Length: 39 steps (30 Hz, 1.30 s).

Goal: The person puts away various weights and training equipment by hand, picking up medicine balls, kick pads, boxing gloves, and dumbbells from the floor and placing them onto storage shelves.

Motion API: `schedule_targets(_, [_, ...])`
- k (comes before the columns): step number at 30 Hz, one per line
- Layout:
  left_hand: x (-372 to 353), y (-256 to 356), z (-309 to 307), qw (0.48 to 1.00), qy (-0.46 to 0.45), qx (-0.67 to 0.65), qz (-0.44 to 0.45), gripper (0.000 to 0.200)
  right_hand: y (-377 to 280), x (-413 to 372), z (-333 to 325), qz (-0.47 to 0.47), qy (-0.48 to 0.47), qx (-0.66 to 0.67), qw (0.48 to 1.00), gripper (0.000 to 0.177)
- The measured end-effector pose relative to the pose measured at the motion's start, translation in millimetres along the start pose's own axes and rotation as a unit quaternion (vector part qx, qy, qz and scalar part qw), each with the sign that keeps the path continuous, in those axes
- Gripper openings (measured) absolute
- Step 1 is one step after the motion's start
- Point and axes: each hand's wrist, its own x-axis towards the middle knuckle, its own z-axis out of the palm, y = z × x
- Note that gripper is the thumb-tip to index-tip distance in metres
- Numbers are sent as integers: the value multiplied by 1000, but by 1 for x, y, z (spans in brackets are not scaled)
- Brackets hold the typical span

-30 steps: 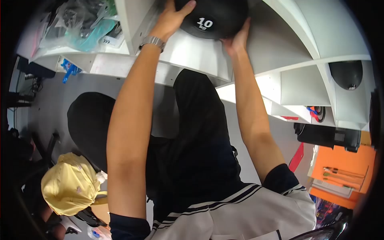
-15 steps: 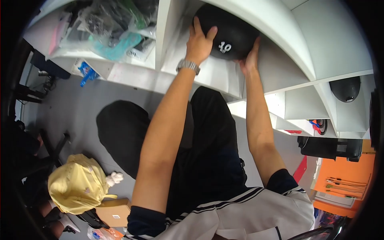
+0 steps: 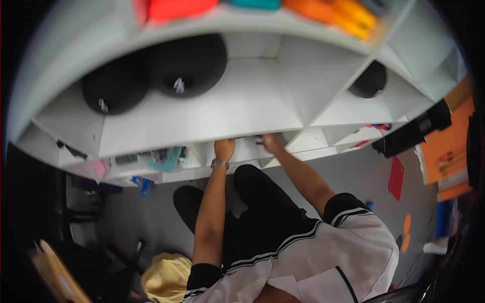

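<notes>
My left hand (image 3: 225, 148), with a metal watch (image 3: 220, 163) at its wrist, reaches into a lower compartment (image 3: 246, 156) of the white shelf. Its fingertips are hidden under the shelf board. To its right, my right hand (image 3: 269, 143) is at the same compartment, its partly visible fingers apart and slightly blurred. No ball shows between the hands; only a thin dark strip is seen under the board edge. Two black balls rest in the wide compartment above, one on the left (image 3: 115, 86) and a larger one (image 3: 186, 65) beside it.
Another black ball (image 3: 369, 81) sits in a right compartment. Plastic-wrapped items (image 3: 164, 159) fill a lower left one. Red (image 3: 182, 9) and orange (image 3: 323, 11) things stand on top. A black case (image 3: 414, 130) is at the right, and a yellow bag (image 3: 166, 278) on the floor.
The view has risen and moved back, bringing the upper compartment into sight. The black ball marked 10, held between both hands before, is no longer recognizable; my hands are partly under the board.
</notes>
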Motion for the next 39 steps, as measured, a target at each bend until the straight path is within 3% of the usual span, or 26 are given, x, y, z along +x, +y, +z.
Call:
schedule_targets(2, [-15, 29, -24, 996, -78, 48, -17, 52, -62, -71, 32, 149, 20, -29, 988, 62])
schedule_targets(3, [-29, 43, -36, 987, -130, 91, -25, 59, -90, -110, 39, 173, 10, 25, 985, 62])
schedule_targets(5, [-53, 68, -58, 975, -188, 113, -26, 70, -124, -166, 27, 173, 16, -2, 985, 62])
schedule_targets(7, [-79, 79, -67, 974, -203, 97, -33, 68, -160, -221, -7, 154, 10, -74, 985, 62])
schedule_targets(9, [-81, 109, -93, 929, -350, 109, -55, 63, -170, -260, -55, 124, 101, -110, 981, 58])
schedule_targets(12, [-95, 114, -108, 919, -388, 27, -56, 49, -204, -339, -113, 129, 221, -124, 959, 51])
schedule_targets(13, [-92, 140, -126, 900, -399, -60, -167, 44, -218, -367, -126, 133, 257, -103, 951, 48])
schedule_targets(15, [-88, 185, -169, 808, -391, -209, -388, 35, -239, -431, -132, 162, 321, -40, 932, 43])
schedule_targets(16, [-89, 196, -185, 798, -359, -230, -425, 28, -246, -458, -134, 178, 348, 0, 921, 41])
schedule_targets(19, [-92, 195, -223, 816, -355, -190, -414, 28, -252, -538, -116, 226, 413, 79, 879, 37])
schedule_targets(22, [-101, 139, -234, 776, -462, -126, -410, 25, -234, -608, -91, 265, 479, 84, 832, 35])
schedule_targets(24, [-100, 150, -252, 712, -526, -34, -465, 25, -217, -658, -66, 288, 525, 69, 798, 33])
schedule_targets(26, [-84, 141, -233, 674, -616, 6, -408, 24, -202, -703, -35, 301, 564, 50, 767, 32])
schedule_targets(31, [-42, 136, -148, 553, -782, 123, -259, 24, -156, -808, 40, 315, 662, 146, 664, 30])
schedule_targets(32, [-43, 181, -134, 618, -717, 93, -310, 27, -144, -826, 54, 320, 676, 162, 643, 30])
schedule_targets(33, [-52, 215, -112, 686, -676, 100, -251, 29, -129, -843, 66, 332, 681, 174, 629, 30])
schedule_targets(36, [-70, 329, -61, 686, -709, 64, -150, 36, -81, -887, 95, 340, 697, 203, 597, 28])
schedule_targets(39, [-127, 425, -28, 708, -695, 26, -123, 30, -63, -937, 112, 331, 698, 210, 600, 28])
